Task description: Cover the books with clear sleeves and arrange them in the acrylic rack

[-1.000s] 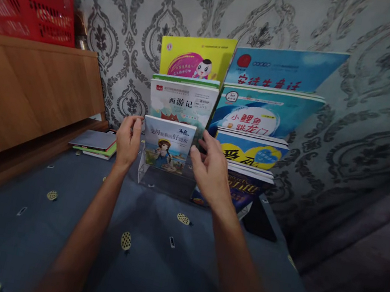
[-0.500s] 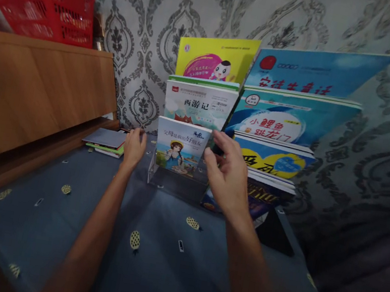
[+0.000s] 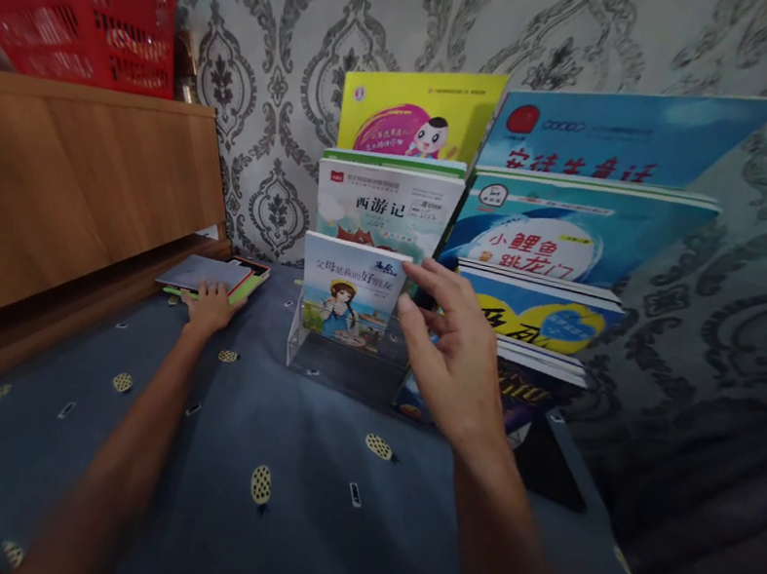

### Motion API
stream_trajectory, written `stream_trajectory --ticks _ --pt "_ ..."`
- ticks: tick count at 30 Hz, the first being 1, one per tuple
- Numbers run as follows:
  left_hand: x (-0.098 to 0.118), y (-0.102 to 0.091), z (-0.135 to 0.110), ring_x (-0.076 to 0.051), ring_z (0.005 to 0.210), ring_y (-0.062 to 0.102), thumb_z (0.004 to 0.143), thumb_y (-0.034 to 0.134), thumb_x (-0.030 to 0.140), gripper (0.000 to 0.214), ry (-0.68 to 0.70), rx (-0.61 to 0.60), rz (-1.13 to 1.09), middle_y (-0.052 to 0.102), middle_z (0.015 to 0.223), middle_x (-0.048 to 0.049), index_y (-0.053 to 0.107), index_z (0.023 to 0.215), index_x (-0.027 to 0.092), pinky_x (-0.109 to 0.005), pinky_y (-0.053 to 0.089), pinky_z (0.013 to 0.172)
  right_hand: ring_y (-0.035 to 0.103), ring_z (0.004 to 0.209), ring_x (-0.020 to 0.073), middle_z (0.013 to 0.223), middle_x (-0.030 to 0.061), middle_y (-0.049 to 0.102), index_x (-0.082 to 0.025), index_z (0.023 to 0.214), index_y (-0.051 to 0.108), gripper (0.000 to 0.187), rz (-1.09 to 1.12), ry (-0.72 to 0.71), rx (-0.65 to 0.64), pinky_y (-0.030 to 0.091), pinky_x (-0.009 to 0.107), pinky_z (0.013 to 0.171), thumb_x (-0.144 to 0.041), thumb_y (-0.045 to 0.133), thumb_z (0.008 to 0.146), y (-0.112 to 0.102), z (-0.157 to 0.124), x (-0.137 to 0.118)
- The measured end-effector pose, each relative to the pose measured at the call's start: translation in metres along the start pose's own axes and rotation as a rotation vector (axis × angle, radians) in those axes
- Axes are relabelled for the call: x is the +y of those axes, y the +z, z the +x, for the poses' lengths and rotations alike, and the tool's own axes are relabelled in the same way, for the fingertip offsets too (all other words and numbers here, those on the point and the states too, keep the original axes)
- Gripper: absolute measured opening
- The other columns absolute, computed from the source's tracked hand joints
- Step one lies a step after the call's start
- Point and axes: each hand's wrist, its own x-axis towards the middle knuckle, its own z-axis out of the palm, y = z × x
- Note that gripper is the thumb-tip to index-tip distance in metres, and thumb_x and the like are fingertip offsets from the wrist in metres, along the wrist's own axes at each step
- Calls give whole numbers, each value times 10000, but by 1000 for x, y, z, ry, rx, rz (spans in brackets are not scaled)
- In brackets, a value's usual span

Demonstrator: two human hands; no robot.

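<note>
A clear stepped book stand [image 3: 311, 358] holds several picture books against the wall. At its front left stands a small book with a girl on the cover [image 3: 349, 293]. My right hand [image 3: 456, 359] hovers just right of that book with fingers apart, holding nothing. My left hand [image 3: 211, 304] is closed on the near edge of a flat stack of books [image 3: 211, 276] lying at the left, tilting the stack's top layers up. Behind the small book stand a white book [image 3: 383, 208] and a yellow book [image 3: 418, 115].
Blue books [image 3: 587, 224] fill the stand's right column. A wooden headboard [image 3: 45, 188] runs along the left with a red basket [image 3: 69, 4] on top. The surface is a blue patterned sheet [image 3: 285, 507]. Patterned wallpaper [image 3: 309, 36] backs everything.
My left hand has left the small book's left edge and moved left to the flat stack, gripping it. My right hand has let go and hangs beside the book.
</note>
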Motion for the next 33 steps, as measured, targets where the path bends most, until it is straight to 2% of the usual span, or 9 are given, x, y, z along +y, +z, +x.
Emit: stream_trajectory --ticks 4,9,15,20,25,28,33 --pt "-12 0 -4 -445 1472 298 997 273 558 638 59 -2 32 488 1489 -270 500 1403 121 -795 288 1044 585 1263 308 1358 127 588 -279 1204 680 322 -26 -10 -28 617 467 858 -443 525 974 -1 0 1" --pt "-20 -4 -12 -422 1453 335 985 367 511 559 81 -14 49 531 1449 -263 522 1361 128 -758 316 1047 610 1228 322 1356 140 597 -265 1186 696 353 -23 -18 -53 622 486 842 -488 525 974 -2 0 0" --pt "-39 -10 -13 -338 1346 492 973 429 399 447 169 -75 87 563 1432 -201 533 1350 183 -582 417 1052 628 1202 318 1360 161 590 -239 1174 702 379 -27 -14 -84 623 480 835 -505 523 972 -4 0 -4" --pt "-55 -17 -2 -292 1352 509 910 489 244 483 255 -143 126 538 1490 -136 525 1391 223 -448 444 1053 589 1259 332 1352 146 605 -254 1174 706 380 -28 -36 -98 623 488 835 -514 512 977 -6 -1 -5" --pt "-64 -23 12 -234 1323 547 891 487 223 491 338 -219 175 585 1456 -84 556 1377 241 -317 445 1037 587 1263 343 1348 150 608 -254 1167 713 379 -26 -26 -115 616 513 851 -514 510 980 -7 0 -8" --pt "-63 -27 17 -235 1275 581 902 445 210 453 364 -236 214 632 1393 -95 601 1326 236 -316 457 1013 594 1253 342 1340 149 613 -258 1170 714 382 -20 -27 -122 615 514 855 -520 511 979 -7 0 -10" --pt "-58 -34 18 -288 1192 625 922 400 205 388 386 -242 291 691 1273 -134 676 1194 219 -400 477 983 592 1258 343 1358 149 604 -253 1174 711 395 -34 -29 -125 624 501 835 -529 503 981 -8 0 -10"
